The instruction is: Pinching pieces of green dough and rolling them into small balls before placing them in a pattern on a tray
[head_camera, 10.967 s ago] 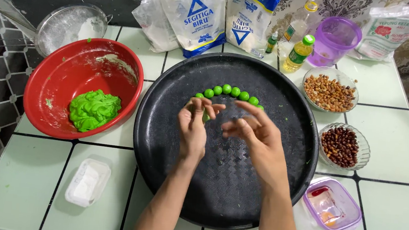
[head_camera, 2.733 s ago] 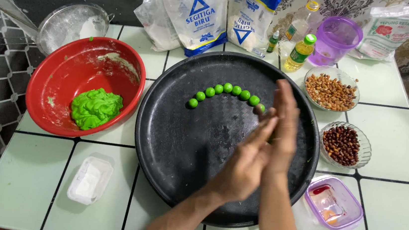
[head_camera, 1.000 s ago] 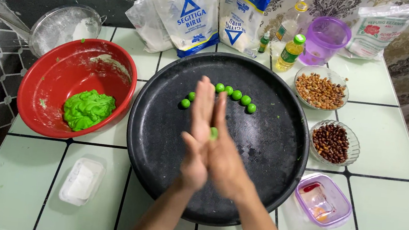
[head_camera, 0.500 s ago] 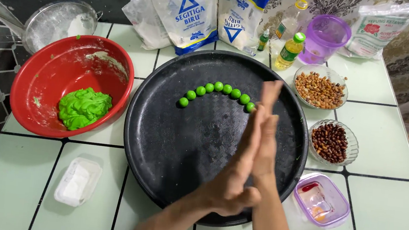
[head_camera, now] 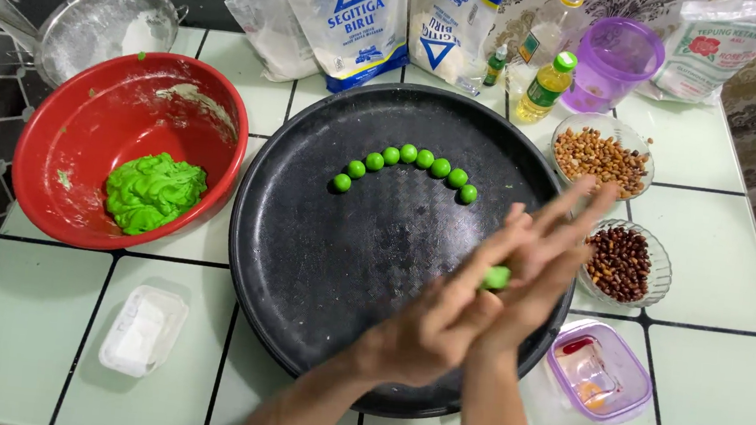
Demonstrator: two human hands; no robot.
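Together, the left hand [head_camera: 427,324] and right hand [head_camera: 545,256] press palm to palm over the near right part of the black round tray [head_camera: 299,260], fingers straight and slightly spread, so a small green dough piece [head_camera: 496,277] sits trapped between them for rolling. Seven finished green balls [head_camera: 407,165] curve in a row on the tray's far side, touching or nearly so. Left of the tray, the red bowl [head_camera: 83,110] keeps the remaining green dough lump [head_camera: 153,193] within reach.

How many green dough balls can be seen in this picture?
8. Seven lie in an arc on the black round tray, from the leftmost ball to the rightmost ball. One more ball is pressed between the left hand and right hand.
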